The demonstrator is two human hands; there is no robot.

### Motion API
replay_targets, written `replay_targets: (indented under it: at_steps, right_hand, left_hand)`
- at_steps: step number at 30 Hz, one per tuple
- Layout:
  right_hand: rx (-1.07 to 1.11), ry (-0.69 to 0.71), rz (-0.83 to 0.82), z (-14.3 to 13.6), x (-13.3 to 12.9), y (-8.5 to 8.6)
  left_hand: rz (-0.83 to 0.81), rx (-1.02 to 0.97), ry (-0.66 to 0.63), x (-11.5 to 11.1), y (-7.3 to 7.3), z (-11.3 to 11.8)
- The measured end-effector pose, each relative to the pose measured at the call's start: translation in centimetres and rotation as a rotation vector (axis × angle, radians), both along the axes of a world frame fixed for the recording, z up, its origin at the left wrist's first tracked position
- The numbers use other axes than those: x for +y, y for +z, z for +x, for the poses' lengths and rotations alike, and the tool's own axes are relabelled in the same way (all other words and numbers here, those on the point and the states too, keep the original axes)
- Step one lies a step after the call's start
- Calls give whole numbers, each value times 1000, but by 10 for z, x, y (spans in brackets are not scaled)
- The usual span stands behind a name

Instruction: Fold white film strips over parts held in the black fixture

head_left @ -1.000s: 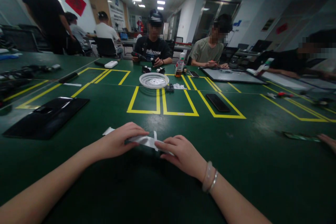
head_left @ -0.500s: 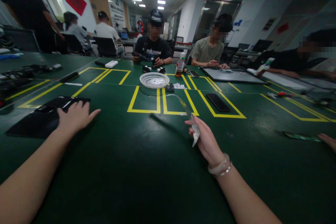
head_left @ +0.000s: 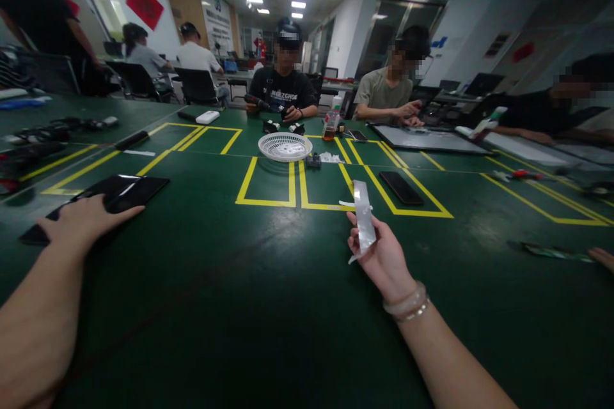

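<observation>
On the left, my left hand (head_left: 84, 220) lies with its fingers spread over the near part of a flat, glossy black pouch (head_left: 137, 192). My right hand (head_left: 381, 255), with bracelets at the wrist, is raised over the green table (head_left: 240, 307) right of centre. Its fingers hold a pale, shiny strip (head_left: 364, 217) that stands up from the palm. A narrow white piece shows behind the strip. To the right of the strip, a black phone (head_left: 401, 188) lies across yellow tape lines.
Further off are a white basket (head_left: 284, 147), a bottle (head_left: 330, 124) and small dark parts (head_left: 313, 161). Cables (head_left: 57, 131) lie at the far left. Several people sit around the table; another person's hand (head_left: 602, 258) is at the right edge, near a green strip (head_left: 556, 252).
My left hand has moved left and slightly nearer over the black pouch. The strip in my right hand, earlier long and curved away to the left, now stands short and upright.
</observation>
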State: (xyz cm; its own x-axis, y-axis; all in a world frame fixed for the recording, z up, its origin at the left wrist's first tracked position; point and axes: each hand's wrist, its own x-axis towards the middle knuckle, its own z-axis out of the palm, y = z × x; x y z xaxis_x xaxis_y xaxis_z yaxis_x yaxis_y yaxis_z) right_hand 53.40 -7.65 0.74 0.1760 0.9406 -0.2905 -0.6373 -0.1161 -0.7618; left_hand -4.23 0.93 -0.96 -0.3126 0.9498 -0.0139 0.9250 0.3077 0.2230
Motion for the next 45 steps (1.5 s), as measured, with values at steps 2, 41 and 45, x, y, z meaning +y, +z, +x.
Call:
replay_targets:
  at_steps: [2,41,45]
  right_hand:
    - [8,-13,16,1,0,-1]
    - [-1392,140,761,-20,-19,-4]
    - [-1803,368,858,-30,-26,-7]
  left_hand:
    - [-38,104,100,-3,6,7]
    - [606,-88,-1373,-81,-5,267]
    - [974,61,-1499,-97,4,268]
